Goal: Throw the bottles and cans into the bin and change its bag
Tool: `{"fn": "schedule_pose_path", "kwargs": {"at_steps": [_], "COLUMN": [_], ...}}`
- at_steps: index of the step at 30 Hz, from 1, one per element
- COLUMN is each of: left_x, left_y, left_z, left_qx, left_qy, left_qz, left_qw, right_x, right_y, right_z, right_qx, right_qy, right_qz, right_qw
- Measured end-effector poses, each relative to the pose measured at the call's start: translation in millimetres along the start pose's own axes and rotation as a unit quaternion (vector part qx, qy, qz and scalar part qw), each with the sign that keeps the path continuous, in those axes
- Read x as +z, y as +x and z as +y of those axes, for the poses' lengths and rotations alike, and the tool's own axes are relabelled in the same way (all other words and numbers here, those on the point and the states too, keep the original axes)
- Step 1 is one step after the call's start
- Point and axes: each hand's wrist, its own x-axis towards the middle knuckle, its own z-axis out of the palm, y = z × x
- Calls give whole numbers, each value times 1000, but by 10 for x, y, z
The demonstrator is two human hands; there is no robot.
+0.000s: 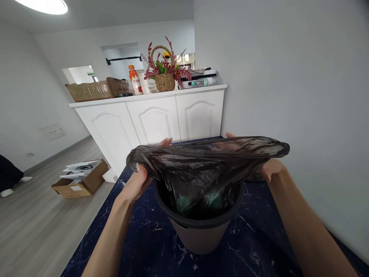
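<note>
A thin black garbage bag (pixel 198 163) is stretched wide above a trash can (pixel 200 232), its lower part hanging down inside the dark rim. Through the film, two green shapes show, too veiled to name. My left hand (pixel 138 181) grips the bag's left edge, thumb in front and some fingers behind. On the opposite side, my right hand (pixel 271 167) holds the bag's right edge, with fingers partly seen through the plastic. The can stands upright on a dark blue marbled tabletop (pixel 155 238), between my forearms.
Behind the table stands a white cabinet (pixel 155 119) carrying a flower basket (pixel 165 82), an orange-capped bottle (pixel 135 80), a clear bottle (pixel 204 81) and a cardboard box (pixel 89 91). An open carton (pixel 82 184) sits on the floor. A person's leg (pixel 10 173) shows far left. A wall (pixel 302 88) rises at right.
</note>
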Motion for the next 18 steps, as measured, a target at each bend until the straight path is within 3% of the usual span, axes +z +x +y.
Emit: {"fn": "schedule_pose_path", "kwargs": {"at_steps": [2,7,13,15,18], "left_x": [153,399,461,464,496], "left_y": [33,38,4,-5,-13], "left_z": [148,382,515,567,638], "left_qx": [-1,19,100,105,93], "left_qy": [-11,-28,-156,-202,-211], "left_qz": [28,111,186,182,127], "left_qw": [1000,993,965,957,965], "right_x": [107,352,592,693,872], "right_y": [50,138,225,259,319], "right_z": [-149,-379,-487,-541,-657], "right_qx": [-8,2,-60,-55,-38], "right_qy": [-2,-19,20,35,62], "right_qz": [-2,70,227,231,209], "right_qw": [1000,997,972,971,975]}}
